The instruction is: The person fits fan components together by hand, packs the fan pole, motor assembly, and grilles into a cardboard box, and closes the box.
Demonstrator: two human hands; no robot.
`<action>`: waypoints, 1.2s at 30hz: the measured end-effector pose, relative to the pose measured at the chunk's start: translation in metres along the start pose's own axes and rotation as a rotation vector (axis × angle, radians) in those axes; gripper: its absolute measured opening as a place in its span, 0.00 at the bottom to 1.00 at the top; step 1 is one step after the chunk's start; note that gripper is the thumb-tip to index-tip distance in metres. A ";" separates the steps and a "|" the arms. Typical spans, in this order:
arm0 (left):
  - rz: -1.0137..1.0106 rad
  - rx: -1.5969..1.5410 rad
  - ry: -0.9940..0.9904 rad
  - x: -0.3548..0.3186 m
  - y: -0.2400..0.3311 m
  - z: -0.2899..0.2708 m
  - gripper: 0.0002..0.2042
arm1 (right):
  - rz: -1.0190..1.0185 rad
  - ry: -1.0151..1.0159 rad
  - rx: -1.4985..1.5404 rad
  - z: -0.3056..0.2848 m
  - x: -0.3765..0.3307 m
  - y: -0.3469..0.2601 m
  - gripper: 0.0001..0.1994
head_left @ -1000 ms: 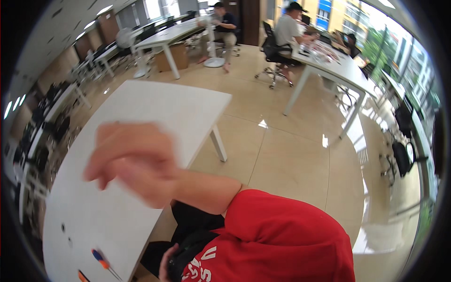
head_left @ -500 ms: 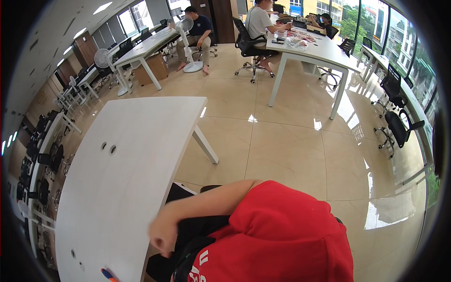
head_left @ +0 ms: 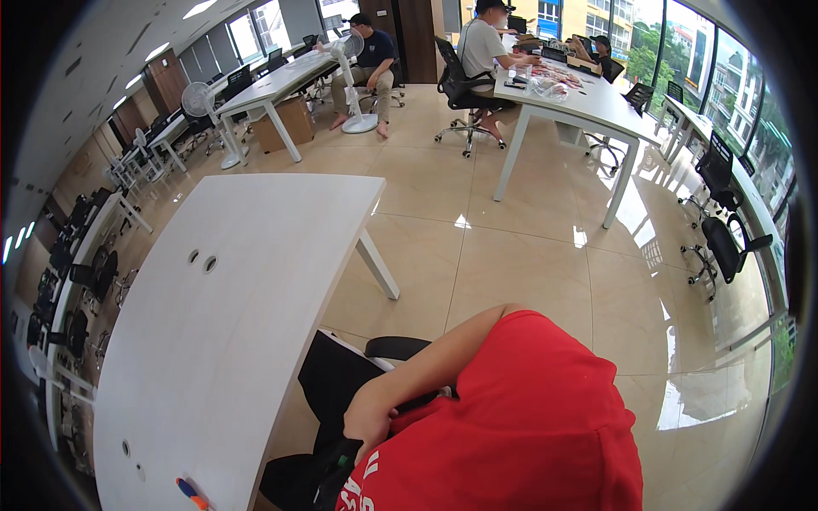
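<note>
My right hand (head_left: 368, 417) is low over my lap, in front of my red shirt (head_left: 528, 409), its arm bent inward. The fingers look curled in and pressed together, partly hidden. The hand meets a black strap-like piece (head_left: 339, 464) with a small green patch; what the fingers hold, if anything, cannot be made out. My left hand is out of view. Beside my lap stands a white table (head_left: 221, 341). An orange and blue tool-like object (head_left: 192, 494), cut off by the lower edge of the picture, lies on it.
Round cable holes (head_left: 210, 264) pierce the tabletop. Beyond it, a person sits by a white standing fan (head_left: 345, 81) and a cardboard box (head_left: 283, 123). Others sit at a white desk (head_left: 562, 106) holding plastic bags. Black office chairs (head_left: 724, 247) line the right-hand windows.
My right hand has moved from beside the table edge to the right, in against my body. The view has shifted slightly, and the tool-like object stays on the table.
</note>
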State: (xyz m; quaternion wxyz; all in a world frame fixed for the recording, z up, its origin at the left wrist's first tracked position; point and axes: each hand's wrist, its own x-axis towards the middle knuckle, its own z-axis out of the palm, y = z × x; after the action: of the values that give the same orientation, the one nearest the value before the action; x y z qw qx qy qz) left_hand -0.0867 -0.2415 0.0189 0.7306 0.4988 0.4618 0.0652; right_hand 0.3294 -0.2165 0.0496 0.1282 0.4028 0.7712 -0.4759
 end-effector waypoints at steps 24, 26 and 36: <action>-0.161 0.183 -0.306 0.057 -0.018 -0.087 0.32 | -0.604 0.146 -0.051 -0.006 0.133 -0.001 0.22; -0.161 0.199 -0.359 0.065 -0.023 -0.093 0.34 | -0.599 0.125 -0.082 -0.010 0.139 0.002 0.22; -0.159 0.187 -0.465 0.038 -0.084 -0.100 0.46 | -0.476 0.133 -0.092 -0.029 0.150 -0.044 0.30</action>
State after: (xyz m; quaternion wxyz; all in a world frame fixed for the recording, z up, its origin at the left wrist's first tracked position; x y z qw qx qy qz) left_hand -0.1698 -0.1950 -0.0784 0.7707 0.5279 0.3233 -0.1514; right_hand 0.2058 -0.1273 0.0054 -0.0202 0.2342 0.8719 -0.4295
